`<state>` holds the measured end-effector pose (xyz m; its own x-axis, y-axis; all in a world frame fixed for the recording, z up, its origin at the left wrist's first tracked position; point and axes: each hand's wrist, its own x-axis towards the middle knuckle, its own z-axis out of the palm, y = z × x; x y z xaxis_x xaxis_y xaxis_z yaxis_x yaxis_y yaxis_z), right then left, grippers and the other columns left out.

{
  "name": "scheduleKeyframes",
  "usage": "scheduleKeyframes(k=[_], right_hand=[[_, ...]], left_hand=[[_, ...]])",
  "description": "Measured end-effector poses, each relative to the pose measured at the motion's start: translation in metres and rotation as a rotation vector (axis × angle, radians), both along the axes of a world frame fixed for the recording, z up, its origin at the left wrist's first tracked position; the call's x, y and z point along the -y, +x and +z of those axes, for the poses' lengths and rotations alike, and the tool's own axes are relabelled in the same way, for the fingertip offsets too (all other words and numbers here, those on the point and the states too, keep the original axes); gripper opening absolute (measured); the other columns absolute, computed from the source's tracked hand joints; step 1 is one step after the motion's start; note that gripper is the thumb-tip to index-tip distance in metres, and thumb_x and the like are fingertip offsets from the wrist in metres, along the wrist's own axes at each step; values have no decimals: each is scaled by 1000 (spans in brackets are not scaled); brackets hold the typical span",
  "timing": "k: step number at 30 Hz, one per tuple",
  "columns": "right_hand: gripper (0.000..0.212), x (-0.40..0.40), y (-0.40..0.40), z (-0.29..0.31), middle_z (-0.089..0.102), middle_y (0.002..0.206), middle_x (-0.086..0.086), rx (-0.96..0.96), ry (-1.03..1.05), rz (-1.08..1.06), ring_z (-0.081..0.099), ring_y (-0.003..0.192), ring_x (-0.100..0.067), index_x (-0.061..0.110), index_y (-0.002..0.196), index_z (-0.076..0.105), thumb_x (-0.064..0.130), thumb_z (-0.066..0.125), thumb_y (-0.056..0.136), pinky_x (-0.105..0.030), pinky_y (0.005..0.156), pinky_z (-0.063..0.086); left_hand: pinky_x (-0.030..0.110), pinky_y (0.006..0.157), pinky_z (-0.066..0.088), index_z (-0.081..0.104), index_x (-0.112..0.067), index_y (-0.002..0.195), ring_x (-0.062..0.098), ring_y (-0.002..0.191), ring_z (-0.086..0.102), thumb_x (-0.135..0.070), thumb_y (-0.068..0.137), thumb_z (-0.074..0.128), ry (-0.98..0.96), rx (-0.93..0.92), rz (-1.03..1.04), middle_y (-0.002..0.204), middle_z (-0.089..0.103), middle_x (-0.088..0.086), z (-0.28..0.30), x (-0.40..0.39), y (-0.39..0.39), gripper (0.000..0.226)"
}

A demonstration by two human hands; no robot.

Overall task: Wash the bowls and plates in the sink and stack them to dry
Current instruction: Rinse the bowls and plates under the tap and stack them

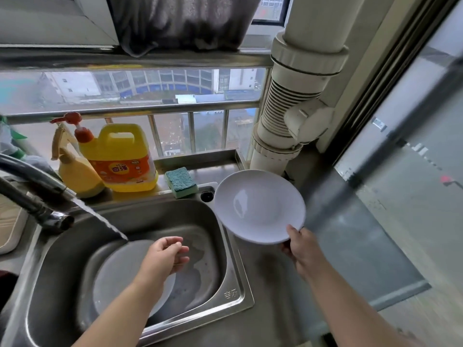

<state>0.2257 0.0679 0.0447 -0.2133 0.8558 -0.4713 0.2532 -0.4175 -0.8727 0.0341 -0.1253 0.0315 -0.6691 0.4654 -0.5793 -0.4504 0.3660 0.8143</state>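
Note:
My right hand (302,247) grips the near rim of a white plate (259,206), thumb on top, holding it tilted above the counter to the right of the steel sink (233,291). A second white plate (120,274) lies in the sink basin under my left forearm. My left hand (167,254) hovers over the basin with loosely curled fingers and holds nothing. Water runs from the faucet (37,201) at the left and lands on the plate in the sink.
A yellow detergent jug (120,159), a yellow spray bottle (75,171) and a green-and-yellow sponge (181,182) stand on the ledge behind the sink. A thick white drain pipe (288,116) rises at the back right. Grey counter (350,246) stretches to the right.

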Motion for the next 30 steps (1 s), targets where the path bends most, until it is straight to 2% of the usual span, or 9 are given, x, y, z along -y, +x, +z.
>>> scheduleKeyframes(k=[4,8,12,16,19,22,24,27,30], right_hand=[[22,-2,-6,-7,52,69,-7,27,-42,-6,45,56,-18,11,78,51,15,45,100,-19,40,41],[21,-2,-6,-10,55,74,-7,70,-35,20,50,62,-19,12,80,52,20,47,99,-25,51,41],[21,-2,-1,-11,55,71,-8,81,-43,65,50,57,-18,11,86,54,27,47,99,-25,50,40],[33,-2,3,-11,55,68,-8,23,-79,100,47,51,-16,14,95,59,43,44,98,-24,47,35],[39,7,6,-13,48,62,-6,-6,-74,49,43,45,-14,16,89,58,48,38,98,-23,45,30],[37,29,8,-15,38,56,-7,-18,-47,-41,35,38,-11,15,72,44,40,37,98,-19,38,26],[36,49,6,-17,39,52,-6,8,13,6,35,42,-15,14,67,41,32,39,99,-21,40,28],[33,76,-11,-18,50,57,-6,74,52,192,46,54,-18,9,70,52,24,45,98,-29,53,39],[25,96,-45,-26,54,56,-2,42,12,393,48,53,-15,8,74,59,16,50,96,-25,51,41]], left_hand=[[31,61,46,57,-7,100,23,68,59,-6,100,43,-50,-16,9,86,64,12,-8,5,-2,14],[33,63,48,58,-7,102,27,74,62,-8,100,43,-95,-38,13,90,65,15,-16,12,-8,15],[34,66,51,58,-8,102,29,79,62,-9,100,44,-132,-31,5,93,65,18,-22,20,-9,14],[34,65,50,58,-8,101,30,80,62,-10,100,44,-156,-4,0,95,65,19,-29,23,-10,15],[34,65,50,58,-8,100,31,81,62,-10,101,43,-168,11,4,95,65,19,-34,27,-13,15],[35,66,50,58,-8,100,31,81,62,-9,100,43,-169,26,20,95,65,19,-38,34,-16,15],[35,66,50,58,-8,101,30,80,62,-9,100,44,-176,36,37,94,65,18,-40,40,-19,14],[34,64,49,56,-9,98,27,74,61,-7,100,43,-184,42,68,89,65,15,-41,51,-24,13],[32,63,47,55,-10,94,25,69,60,-5,100,42,-196,46,95,85,63,14,-42,68,-32,14]])
